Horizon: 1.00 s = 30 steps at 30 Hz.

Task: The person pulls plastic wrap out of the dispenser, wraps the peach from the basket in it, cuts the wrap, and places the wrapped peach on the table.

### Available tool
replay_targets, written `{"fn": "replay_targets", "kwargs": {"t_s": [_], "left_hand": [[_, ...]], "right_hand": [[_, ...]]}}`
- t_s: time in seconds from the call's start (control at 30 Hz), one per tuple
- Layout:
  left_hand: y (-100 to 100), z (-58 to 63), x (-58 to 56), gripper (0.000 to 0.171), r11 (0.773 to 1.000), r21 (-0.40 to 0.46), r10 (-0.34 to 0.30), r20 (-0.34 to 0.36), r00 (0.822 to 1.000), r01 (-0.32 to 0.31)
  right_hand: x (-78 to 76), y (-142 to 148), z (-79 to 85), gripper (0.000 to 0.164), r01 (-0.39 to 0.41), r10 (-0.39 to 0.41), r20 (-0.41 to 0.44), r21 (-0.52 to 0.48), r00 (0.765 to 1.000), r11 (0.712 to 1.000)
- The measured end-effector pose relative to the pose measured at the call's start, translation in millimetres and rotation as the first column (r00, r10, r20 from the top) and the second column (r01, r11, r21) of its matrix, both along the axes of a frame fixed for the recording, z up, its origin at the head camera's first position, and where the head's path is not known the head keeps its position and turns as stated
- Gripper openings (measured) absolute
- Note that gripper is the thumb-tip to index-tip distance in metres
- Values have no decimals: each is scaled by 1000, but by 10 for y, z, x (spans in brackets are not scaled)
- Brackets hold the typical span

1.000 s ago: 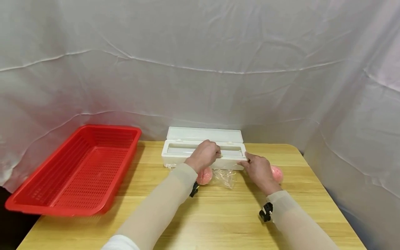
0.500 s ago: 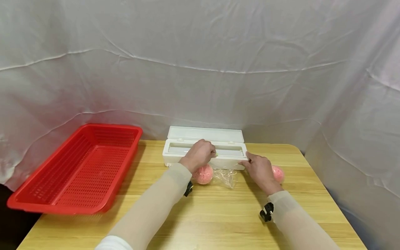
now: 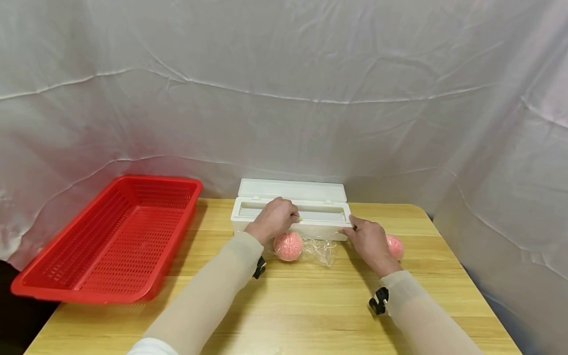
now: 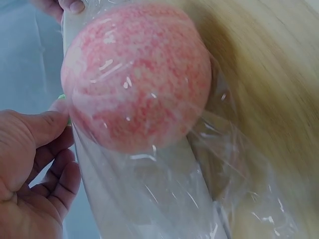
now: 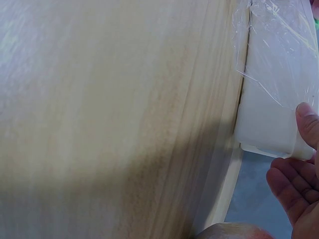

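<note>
A long white cling film box (image 3: 315, 230) stands at the table's back with its lid (image 3: 293, 190) raised. My left hand (image 3: 272, 217) pinches a small green slide cutter (image 3: 301, 219) on the box's front edge, near its middle. In the left wrist view, thumb and index finger meet at this slider, mostly hidden. Clear cling film (image 4: 144, 194) hangs over the front and drapes over a pink speckled peach-like ball (image 4: 139, 74). My right hand (image 3: 368, 241) grips the box's right end; in the right wrist view its thumb lies on the front face (image 5: 269, 114).
A red slotted plastic basket (image 3: 133, 246) stands on the left of the wooden table (image 3: 301, 310). A second pink ball (image 3: 394, 246) lies beyond the right hand, partly hidden by it. Grey cloth (image 3: 284, 98) hangs behind and at the sides.
My left hand has slid leftward along the box's front edge with the green slide cutter, uncovering more of the ball in front. My right hand keeps its grip on the box's right end.
</note>
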State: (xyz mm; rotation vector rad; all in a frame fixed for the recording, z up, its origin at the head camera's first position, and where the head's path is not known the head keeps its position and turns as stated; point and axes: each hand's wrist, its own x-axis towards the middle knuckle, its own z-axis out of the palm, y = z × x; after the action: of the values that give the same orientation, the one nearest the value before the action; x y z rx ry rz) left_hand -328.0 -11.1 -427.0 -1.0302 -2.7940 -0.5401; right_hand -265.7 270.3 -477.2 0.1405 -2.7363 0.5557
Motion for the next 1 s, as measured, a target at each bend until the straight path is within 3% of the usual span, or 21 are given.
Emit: {"fn": "replay_targets", "kwargs": {"t_s": [0.4,0.7,1.0], "left_hand": [[-200,18,-9,11,1000,-6,-8,-8,1000,8],[-460,32,-28,12,999,-8,41,15,999,-41],[-669,23,-72,11,1000,-9,11,-20,1000,-11]], "right_hand": [[6,1,-6,64,9,-9,10,-6,1000,1000],[13,45,4,64,17,-17,24,3,1000,1000],[19,63,4,63,2,-2,4,12,1000,1000]]}}
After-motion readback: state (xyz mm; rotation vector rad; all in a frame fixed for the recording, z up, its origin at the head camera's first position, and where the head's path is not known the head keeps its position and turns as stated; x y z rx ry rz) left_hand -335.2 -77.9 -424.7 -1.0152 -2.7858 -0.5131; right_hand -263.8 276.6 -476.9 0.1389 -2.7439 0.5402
